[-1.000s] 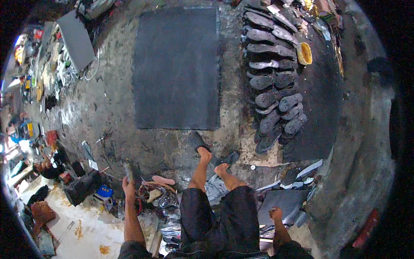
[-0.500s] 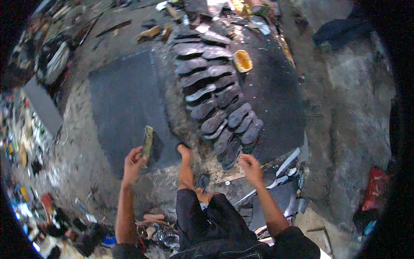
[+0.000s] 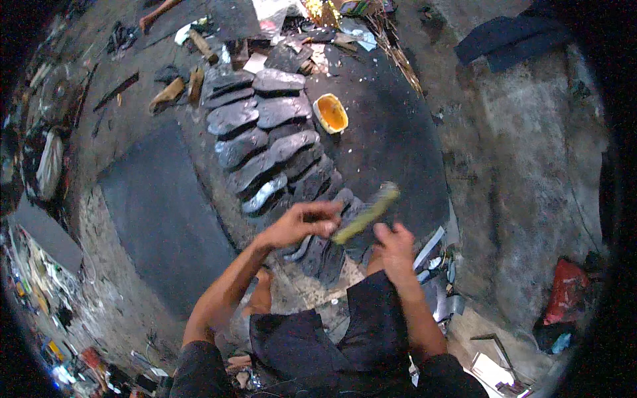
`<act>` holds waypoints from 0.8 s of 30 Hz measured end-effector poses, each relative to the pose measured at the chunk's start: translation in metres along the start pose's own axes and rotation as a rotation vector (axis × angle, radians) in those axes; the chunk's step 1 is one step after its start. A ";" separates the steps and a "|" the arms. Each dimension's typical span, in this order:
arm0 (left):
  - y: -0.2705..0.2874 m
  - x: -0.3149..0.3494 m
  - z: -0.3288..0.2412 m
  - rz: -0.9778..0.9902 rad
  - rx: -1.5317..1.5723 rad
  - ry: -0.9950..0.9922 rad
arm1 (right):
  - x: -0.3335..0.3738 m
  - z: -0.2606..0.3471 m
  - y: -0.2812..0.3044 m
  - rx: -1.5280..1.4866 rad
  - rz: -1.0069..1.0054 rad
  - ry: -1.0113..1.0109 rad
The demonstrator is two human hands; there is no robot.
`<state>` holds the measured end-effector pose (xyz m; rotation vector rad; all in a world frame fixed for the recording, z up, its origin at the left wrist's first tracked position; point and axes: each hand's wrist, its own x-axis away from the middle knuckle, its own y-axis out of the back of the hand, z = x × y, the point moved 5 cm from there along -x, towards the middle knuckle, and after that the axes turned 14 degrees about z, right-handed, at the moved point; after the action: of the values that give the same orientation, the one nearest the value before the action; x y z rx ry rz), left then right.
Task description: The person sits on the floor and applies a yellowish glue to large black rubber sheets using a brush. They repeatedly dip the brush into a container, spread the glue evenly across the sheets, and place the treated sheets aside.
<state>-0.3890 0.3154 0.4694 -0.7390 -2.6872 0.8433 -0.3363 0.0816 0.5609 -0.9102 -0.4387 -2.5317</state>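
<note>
My left hand [image 3: 298, 224] reaches across to the middle, fingers closed at the lower end of a flat yellow-green strip [image 3: 368, 213] with a dark side. The strip is smeared by motion, and its exact kind does not show. Just right of it is my right hand [image 3: 396, 251], its fingers blurred; whether it holds anything cannot be made out. Under and beyond my hands, dark shoe soles [image 3: 282, 111] lie overlapping in two long rows. Some soles are hidden behind my left hand and the strip.
A pale tub of orange-brown paste [image 3: 330, 113] stands on a dark sheet [image 3: 405, 146] right of the soles. Another dark sheet [image 3: 159, 212] lies left. Wooden pieces [image 3: 167, 95] and scraps are at the far end. A red bag [image 3: 567, 290] sits at the right.
My left hand has swung from the left sheet to the middle, bringing the strip over the soles near my right hand. The view has shifted, and my legs have moved.
</note>
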 end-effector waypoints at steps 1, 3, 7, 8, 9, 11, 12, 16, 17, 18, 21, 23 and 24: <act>0.036 -0.030 -0.012 -0.092 -0.027 -0.015 | -0.008 -0.005 0.055 -0.031 -0.137 -0.019; 0.125 -0.089 -0.024 -0.272 -0.198 -0.006 | -0.021 -0.021 0.165 -0.100 -0.421 -0.050; 0.315 -0.215 0.032 -0.415 -0.550 0.249 | -0.095 -0.081 0.323 0.108 -0.543 -0.096; 0.358 -0.255 0.040 -0.448 -0.620 0.318 | -0.150 -0.126 0.366 0.248 -0.567 -0.112; 0.407 -0.293 0.075 -0.404 -0.750 0.377 | -0.174 -0.176 0.396 0.383 -0.605 -0.180; 0.479 -0.339 0.122 -0.361 -0.852 0.449 | -0.260 -0.247 0.424 0.457 -0.465 -0.242; 0.513 -0.353 0.133 -0.317 -0.972 0.501 | -0.293 -0.268 0.415 0.365 -0.312 -0.253; 0.560 -0.442 0.169 0.190 -0.464 0.912 | -0.296 -0.331 0.458 0.364 -0.231 -0.512; 0.557 -0.464 0.174 0.168 -0.476 0.945 | -0.275 -0.331 0.473 0.376 -0.278 -0.551; 0.555 -0.485 0.168 0.138 -0.505 0.975 | -0.259 -0.330 0.484 0.388 -0.315 -0.583; 0.564 -0.479 0.166 0.246 -0.442 0.892 | -0.250 -0.324 0.484 0.445 -0.318 -0.618; 0.582 -0.416 0.169 0.130 -0.243 0.857 | -0.284 -0.317 0.449 0.084 -0.267 -0.627; 0.589 -0.395 0.173 0.063 -0.304 0.883 | -0.295 -0.316 0.440 0.106 -0.236 -0.617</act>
<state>0.1172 0.4420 -0.0408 -0.9710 -1.9902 0.0464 -0.0868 -0.3518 0.2003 -1.6809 -0.8970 -2.3481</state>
